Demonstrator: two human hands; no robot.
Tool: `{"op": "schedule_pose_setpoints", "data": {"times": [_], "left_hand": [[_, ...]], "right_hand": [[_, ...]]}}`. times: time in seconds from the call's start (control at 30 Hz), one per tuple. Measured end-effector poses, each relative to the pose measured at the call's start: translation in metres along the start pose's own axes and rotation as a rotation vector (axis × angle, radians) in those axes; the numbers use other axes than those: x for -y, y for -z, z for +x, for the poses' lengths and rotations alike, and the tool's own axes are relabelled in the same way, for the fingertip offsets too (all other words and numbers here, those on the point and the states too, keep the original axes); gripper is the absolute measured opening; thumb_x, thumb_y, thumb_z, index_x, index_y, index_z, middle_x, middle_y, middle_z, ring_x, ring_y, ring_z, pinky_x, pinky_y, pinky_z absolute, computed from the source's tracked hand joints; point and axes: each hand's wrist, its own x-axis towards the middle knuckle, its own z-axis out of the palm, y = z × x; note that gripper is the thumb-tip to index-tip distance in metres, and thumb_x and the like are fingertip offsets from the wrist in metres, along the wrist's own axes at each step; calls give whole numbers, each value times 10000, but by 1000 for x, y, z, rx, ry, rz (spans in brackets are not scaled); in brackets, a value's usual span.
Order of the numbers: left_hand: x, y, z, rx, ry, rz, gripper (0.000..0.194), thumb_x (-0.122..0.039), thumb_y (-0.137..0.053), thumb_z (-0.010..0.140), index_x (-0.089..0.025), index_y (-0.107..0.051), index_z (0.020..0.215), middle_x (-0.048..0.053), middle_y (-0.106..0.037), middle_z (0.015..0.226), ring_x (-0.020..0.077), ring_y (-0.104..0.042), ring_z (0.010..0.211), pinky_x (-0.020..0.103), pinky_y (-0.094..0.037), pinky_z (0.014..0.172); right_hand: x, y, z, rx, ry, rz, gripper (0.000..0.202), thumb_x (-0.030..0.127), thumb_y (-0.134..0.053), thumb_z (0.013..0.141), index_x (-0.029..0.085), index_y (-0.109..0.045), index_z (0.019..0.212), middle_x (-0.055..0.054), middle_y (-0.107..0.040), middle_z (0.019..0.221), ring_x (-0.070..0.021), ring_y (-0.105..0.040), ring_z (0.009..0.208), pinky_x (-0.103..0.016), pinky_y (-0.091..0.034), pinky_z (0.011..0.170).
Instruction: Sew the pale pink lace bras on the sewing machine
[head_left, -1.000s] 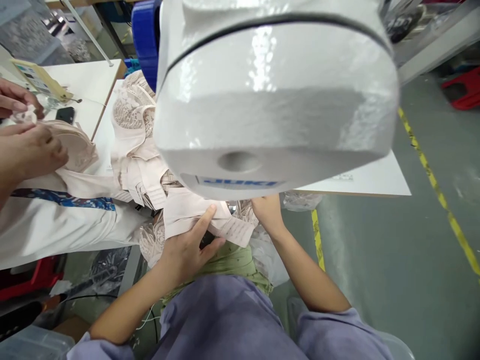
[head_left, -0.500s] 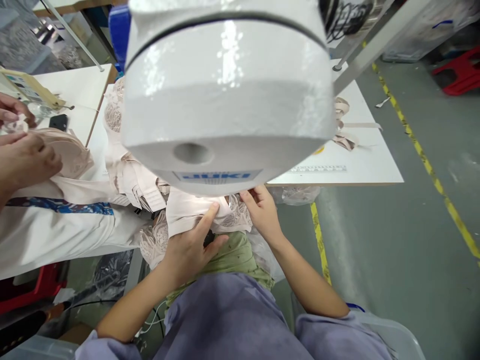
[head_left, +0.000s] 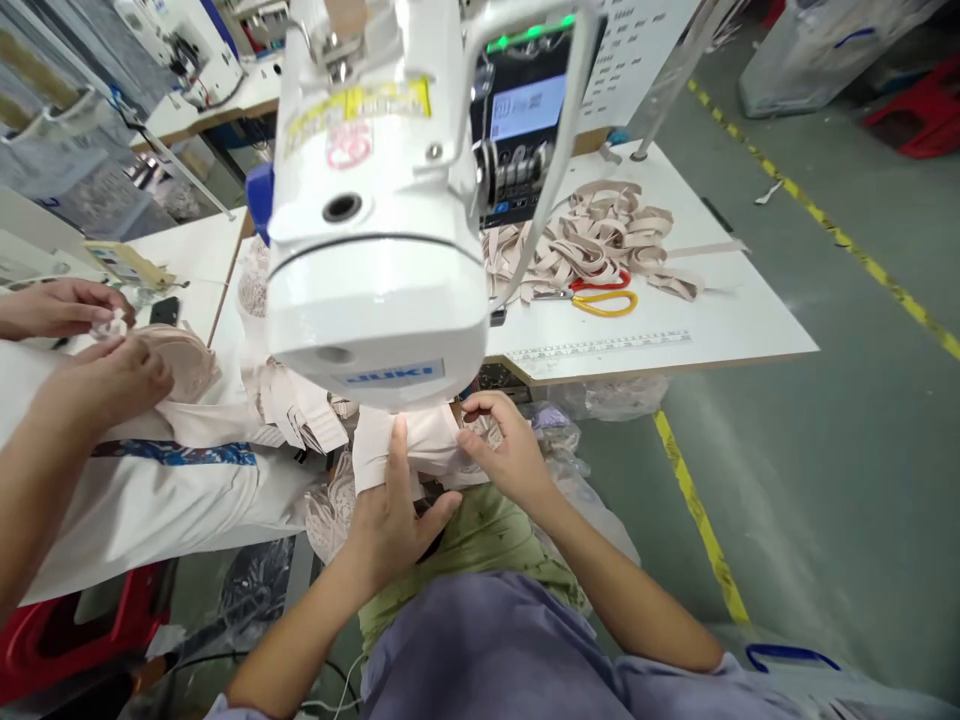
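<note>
A pale pink bra (head_left: 429,438) with lace trim lies under the head of a white sewing machine (head_left: 379,325); the machine hides its far edge and the needle. My left hand (head_left: 386,515) rests on the bra's near left part, index finger stretched forward and thumb spread. At the right end, my right hand (head_left: 510,455) pinches the edge by the lace between thumb and fingers. More lace (head_left: 330,510) hangs down left of my left hand. Several stacked pale pink pieces (head_left: 292,395) lie to the left of the machine head.
Pink straps (head_left: 607,235), scissors with a yellow and a red handle (head_left: 606,300) and a printed ruler (head_left: 600,345) are on the white table (head_left: 735,320). A co-worker's hands (head_left: 105,360) hold small pale material at left. A lit control screen (head_left: 525,110) stands behind the machine.
The view has pulled back from the machine head, so the screen, straps and scissors now show. My left index finger lies straighter on the fabric; my right hand stays at the right edge.
</note>
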Motion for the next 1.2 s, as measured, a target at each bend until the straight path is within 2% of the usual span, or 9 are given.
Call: {"op": "schedule_pose_setpoints", "data": {"times": [0.23,0.4,0.53,0.67,0.77,0.9,1.07,1.13,1.2], "left_hand": [[-31,-29,-33,-3,-68,67,948,-494,-521,963,-122,85,1590,251,-389,1536,388,-396,1416,516,-498,1043],[-57,-39,-62,279,-103,-274,976,-494,-539,959,-161,135,1580,217,-561,1408,334,-597,1249,439,-566,943],[-44,-23,-61,514,-60,-660,785,-384,-601,950,-283,-129,1569,60,-720,1157,202,-715,955,287,-591,739],[-27,-4,-48,259,-50,-657,459,-273,-587,947,-278,-464,1390,27,-708,1027,177,-682,907,312,-556,820],[-22,5,-32,84,-101,-584,409,-225,-553,945,-240,-505,1351,90,-641,1225,238,-598,1154,407,-489,996],[-24,11,-7,227,-214,-622,598,-241,-530,954,-211,-304,1507,147,-478,1460,275,-456,1348,456,-396,1118],[-19,13,5,318,-236,-521,270,-249,-559,913,-192,-555,1177,62,-659,971,191,-618,854,330,-511,770],[-13,10,2,243,-299,-414,47,-222,-548,911,-196,-573,941,21,-632,807,162,-580,720,299,-477,670],[-7,6,-3,89,-470,-272,91,-168,-533,917,-202,-561,838,-3,-610,716,154,-568,684,303,-481,681]], "right_hand": [[15,4,-32,85,-130,-62,211,406,-637,887,218,-627,981,-19,-611,890,-195,-558,838,-336,-429,803],[27,23,-54,109,-233,99,276,383,-567,947,199,-623,749,5,-477,737,-152,-472,708,-275,-378,651],[32,38,-62,150,-274,113,308,374,-599,933,186,-593,690,15,-439,699,-134,-438,661,-267,-336,610],[35,44,-64,240,-257,114,280,376,-594,930,185,-638,729,8,-486,714,-136,-470,671,-270,-344,625],[37,44,-64,316,-225,93,262,358,-583,924,185,-636,736,4,-516,713,-140,-479,672,-274,-346,627],[44,43,-60,413,-162,41,244,287,-569,909,183,-590,688,6,-507,696,-142,-489,688,-272,-362,636],[50,45,-61,488,-2,-195,146,234,-583,894,189,-645,770,15,-497,682,-121,-489,624,-256,-352,576],[48,47,-63,459,173,-348,84,213,-615,885,199,-658,814,11,-529,681,-124,-499,618,-268,-350,576],[43,49,-66,386,385,-493,45,188,-642,877,222,-672,879,-4,-597,706,-147,-527,654,-294,-377,620]]}}
